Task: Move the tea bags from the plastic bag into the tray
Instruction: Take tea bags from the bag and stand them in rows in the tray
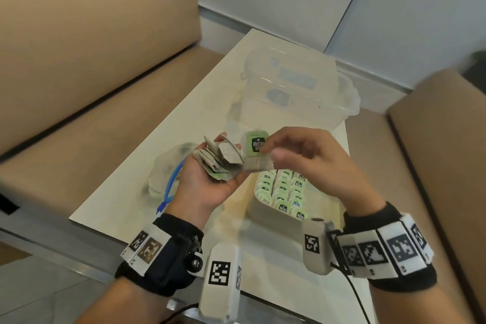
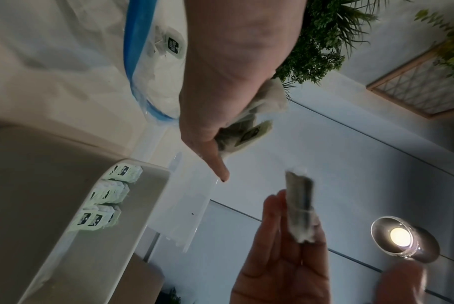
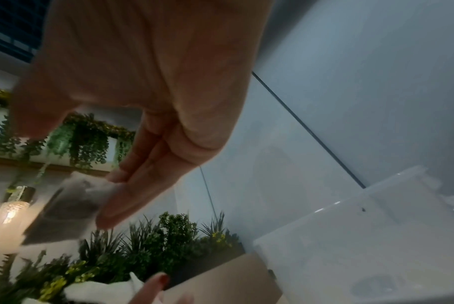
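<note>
Mostly done | tray [image 1: 259, 193] near tabletop's front edge nearly full | left hand [image 1: 210, 181] cups several tea bags [image 1: 217, 159] | right hand [image 1: 302, 155] pinches one tea bag [image 1: 256, 143] | plastic bag [image 1: 168, 166] holds few.

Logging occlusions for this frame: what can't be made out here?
- Tea bags in the left hand: count unclear in the head view, the bundle overlaps.
- Right hand: its tea bag is motion-blurred in every view.
- Tray: near end hidden by the wrist camera.
- Plastic bag: contents cut off by the left hand.
</note>
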Motion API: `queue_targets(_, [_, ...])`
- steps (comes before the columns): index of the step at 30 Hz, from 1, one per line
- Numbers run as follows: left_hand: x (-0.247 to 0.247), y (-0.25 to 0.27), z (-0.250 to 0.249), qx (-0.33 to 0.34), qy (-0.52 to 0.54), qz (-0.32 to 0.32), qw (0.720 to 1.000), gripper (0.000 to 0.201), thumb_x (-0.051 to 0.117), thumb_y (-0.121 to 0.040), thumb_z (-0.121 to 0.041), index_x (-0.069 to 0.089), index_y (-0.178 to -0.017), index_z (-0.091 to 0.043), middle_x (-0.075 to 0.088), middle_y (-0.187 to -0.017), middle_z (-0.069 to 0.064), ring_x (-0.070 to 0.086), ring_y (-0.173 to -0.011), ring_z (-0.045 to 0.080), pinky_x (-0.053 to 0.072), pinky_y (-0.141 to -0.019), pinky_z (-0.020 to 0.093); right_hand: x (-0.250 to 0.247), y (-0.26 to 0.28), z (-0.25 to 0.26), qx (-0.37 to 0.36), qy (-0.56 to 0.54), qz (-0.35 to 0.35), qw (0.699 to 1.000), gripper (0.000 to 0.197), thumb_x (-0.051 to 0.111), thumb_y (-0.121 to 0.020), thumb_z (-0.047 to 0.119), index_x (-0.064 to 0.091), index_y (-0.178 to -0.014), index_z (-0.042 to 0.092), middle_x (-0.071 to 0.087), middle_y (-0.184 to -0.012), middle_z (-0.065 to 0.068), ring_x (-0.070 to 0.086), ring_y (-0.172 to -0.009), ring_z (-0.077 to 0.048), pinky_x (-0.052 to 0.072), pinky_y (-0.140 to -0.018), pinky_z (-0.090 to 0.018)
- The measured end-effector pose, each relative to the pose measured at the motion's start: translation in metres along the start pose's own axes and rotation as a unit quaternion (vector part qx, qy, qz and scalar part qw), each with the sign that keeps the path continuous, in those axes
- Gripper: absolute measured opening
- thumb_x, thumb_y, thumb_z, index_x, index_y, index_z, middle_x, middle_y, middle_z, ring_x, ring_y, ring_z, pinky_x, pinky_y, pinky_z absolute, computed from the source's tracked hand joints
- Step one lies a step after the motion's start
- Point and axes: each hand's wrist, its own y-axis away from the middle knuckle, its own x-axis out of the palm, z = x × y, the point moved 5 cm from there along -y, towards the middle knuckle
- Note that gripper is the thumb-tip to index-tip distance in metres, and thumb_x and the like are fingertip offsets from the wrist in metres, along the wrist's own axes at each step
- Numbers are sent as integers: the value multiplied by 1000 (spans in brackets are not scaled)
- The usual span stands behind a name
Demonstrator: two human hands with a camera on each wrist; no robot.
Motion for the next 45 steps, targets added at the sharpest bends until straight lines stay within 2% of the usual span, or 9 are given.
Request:
queue_targets(5, [-1,2,1,3,2,1,1000,36,39,-96,-28,68,-81,-12,68,-78,14,69,-68,36,46,-73,64,-11,-4,-16,10,-68,-115,991,7,68,-79,1,66,-82,6,71,-75,0,68,-64,-11,52,-62,-24])
queue_targets(8, [-2,2,-1,-3,-7,-9,1000,34,41,-95,-31,68,-85,-14,66,-88,15,66,-81,40,49,-74,64,-13,-4,-17,-18,-50,-111,992,24,62,-84,-4,64,-97,16,67,-99,2,64,-71,-21,53,-70,-39])
queue_targets(11, [-4,1,-4,-5,-9,-22,1000,31,42,-95,-30,68,-85,-15,65,-91,15,62,-91,40,50,-75,62,-16,-3,-14,-47,7,-104,993,34,56,-89,-6,64,-111,19,62,-112,-2,67,-79,-22,57,-73,-32])
queue_targets(15, [-5,0,-5,-3,-15,-25,1000,31,43,-95,-30,68,-86,-15,64,-94,15,62,-95,41,52,-75,60,-25,-1,-11,-85,19,-164,983,25,66,-83,2,69,-101,19,67,-101,2,68,-84,-12,53,-78,-21])
queue_targets(24, [-5,-3,-11,25,-37,-29,999,33,39,-97,-30,68,-92,-15,67,-97,16,64,-95,42,56,-68,56,-61,11,-20,-78,-71,-233,967,30,63,-84,-3,58,-98,24,56,-89,6,57,-73,-26,55,-76,-41])
queue_targets(29, [-4,-4,-11,24,-49,-32,998,33,40,-96,-30,70,-91,-15,69,-96,16,65,-93,42,58,-64,53,-86,20,-27,-20,43,-211,976,16,68,-81,3,62,-84,18,67,-81,6,60,-73,-7,51,-66,-20])
queue_targets(37, [-14,-9,-15,12,-56,-40,998,32,46,-93,-29,74,-85,-16,70,-100,13,64,-98,42,58,-63,51,-123,21,-92,169,387,-3,907,27,71,-74,-2,59,-65,20,58,-63,17,59,-57,4,42,-59,-8])
queue_targets(42, [-11,-10,-15,-3,-72,-26,997,37,70,-46,-18,76,-83,-16,69,-110,12,65,-98,42,58,-63,50,-119,21,-153,286,453,194,822,19,63,-85,9,76,-92,22,66,-85,11,56,-69,1,42,-61,-4])
queue_targets(45, [-12,-11,-16,-3,-69,-43,997,19,59,-79,-24,76,-86,-17,66,-117,10,66,-98,41,58,-64,50,-114,14,-176,305,475,269,780,31,54,-89,7,71,-108,23,70,-107,2,62,-92,-15,49,-85,-21])
